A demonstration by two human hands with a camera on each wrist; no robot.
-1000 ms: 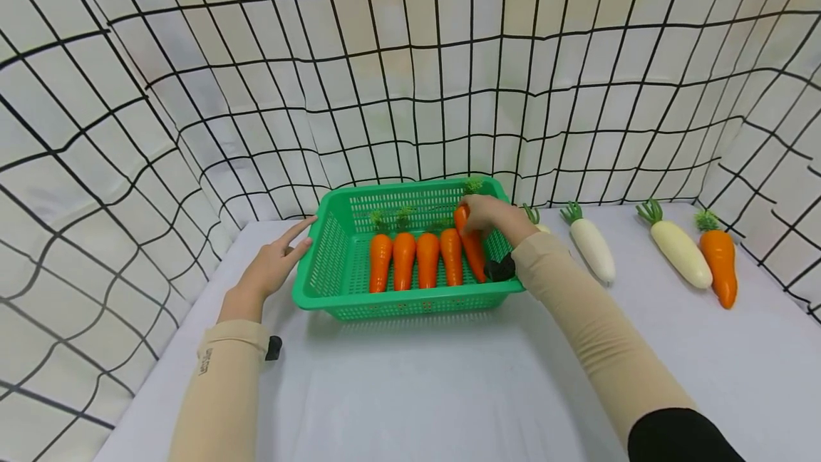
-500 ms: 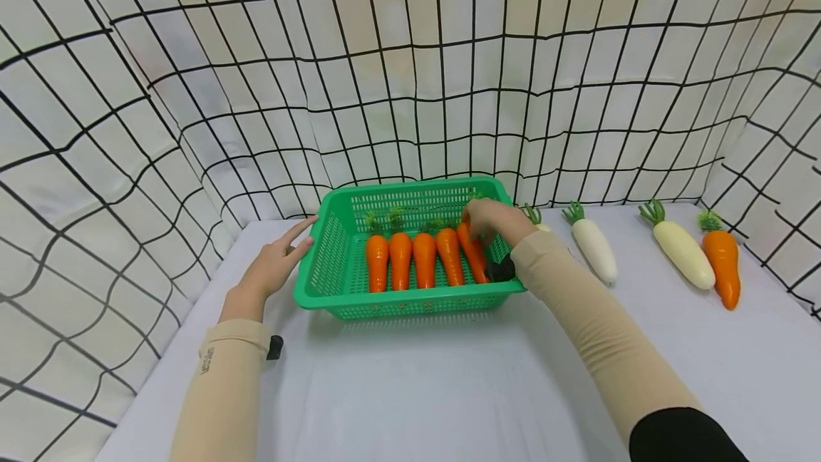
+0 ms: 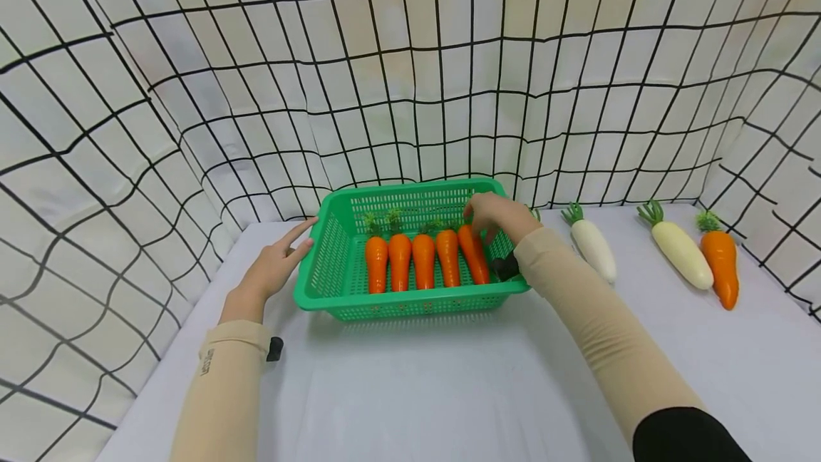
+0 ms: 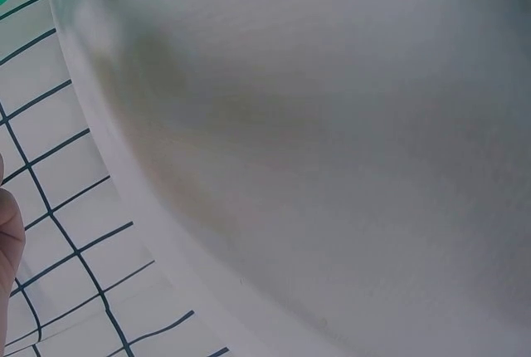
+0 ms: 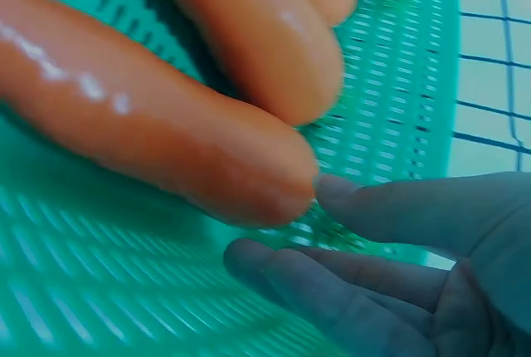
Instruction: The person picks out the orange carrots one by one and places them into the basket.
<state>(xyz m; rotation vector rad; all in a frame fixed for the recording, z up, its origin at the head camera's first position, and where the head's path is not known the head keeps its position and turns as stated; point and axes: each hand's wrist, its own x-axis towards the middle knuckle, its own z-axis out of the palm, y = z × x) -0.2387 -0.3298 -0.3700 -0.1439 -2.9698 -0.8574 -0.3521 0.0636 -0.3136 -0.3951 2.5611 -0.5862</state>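
A green plastic basket [image 3: 410,301] holds several orange carrots [image 3: 423,262] lying side by side with their green tops toward the back. My right hand [image 3: 497,214] is over the basket's right end, at the top of the rightmost carrot [image 3: 473,255]. In the right wrist view, the thumb [image 5: 373,207] is at that carrot's top end, barely touching it if at all, and the other fingers [image 5: 332,286] are spread apart below it. My left hand [image 3: 274,266] has its extended fingers against the basket's left rim. The left wrist view catches only a sliver of that hand [image 4: 10,241].
On the white table [image 3: 410,391], right of the basket, lie a white radish [image 3: 593,248], a cream radish [image 3: 683,255] and another carrot [image 3: 721,266]. Leaves of a further vegetable [image 3: 536,214] peek from behind the right wrist. Black netting [image 3: 417,91] hangs around the back and sides.
The rightmost carrot has been lowered to lie beside the others. My right hand has loosened from it and lifted slightly. Neighbouring carrots shifted a little left; the left hand stayed put.
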